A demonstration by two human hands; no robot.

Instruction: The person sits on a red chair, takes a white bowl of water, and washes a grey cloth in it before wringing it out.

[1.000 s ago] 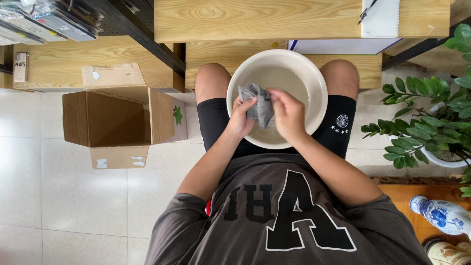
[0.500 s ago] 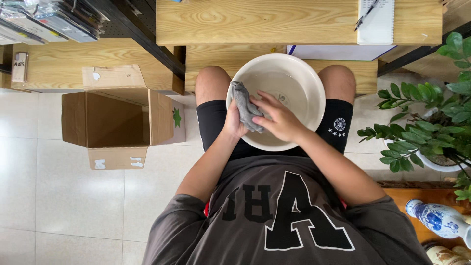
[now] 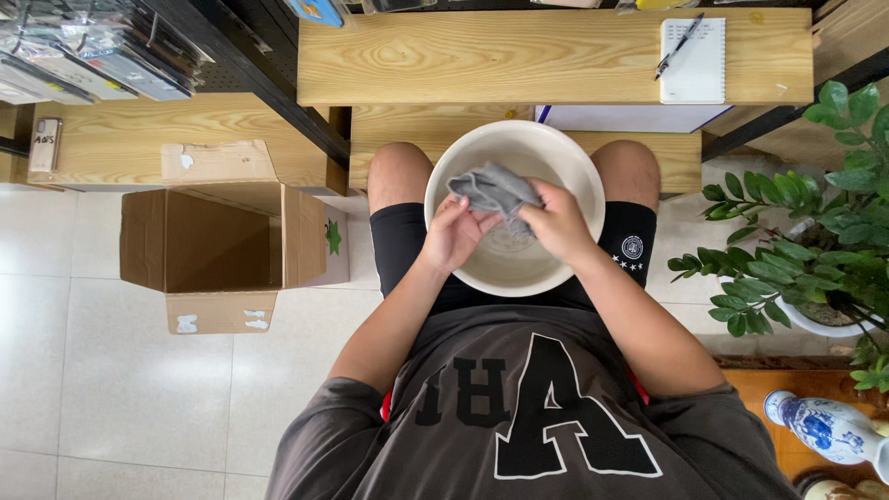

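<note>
Both your hands are closed on a grey cloth [image 3: 495, 190], bunched and held over the middle of a white basin [image 3: 574, 167]. Your left hand [image 3: 454, 231] grips the cloth's lower left edge, fingers curled around it; your right hand [image 3: 556, 222] clamps the right side, fingers folded over the fabric. The hands touch each other at the cloth. The basin rests on your lap between your knees, just below the grip.

Beyond the grip, away from you: a light wooden bench [image 3: 556, 56], with a white notepad [image 3: 694, 60] at its right end and a dark pen [image 3: 679, 44] lying slantwise on the pad. A white flat box with a blue edge [image 3: 630, 118] sits under the bench, just past the basin rim.

Left of the grip, well apart: an open brown cardboard box [image 3: 213, 241] on its side on the tiled floor, white label scraps on its flaps, a small green star-shaped sticker [image 3: 333, 237] on the side facing you.

Right of the grip: a green potted plant [image 3: 815, 213] in a white pot. Nearer you on that side, a blue-and-white ceramic vase [image 3: 824, 428] lying on a wooden surface.
</note>
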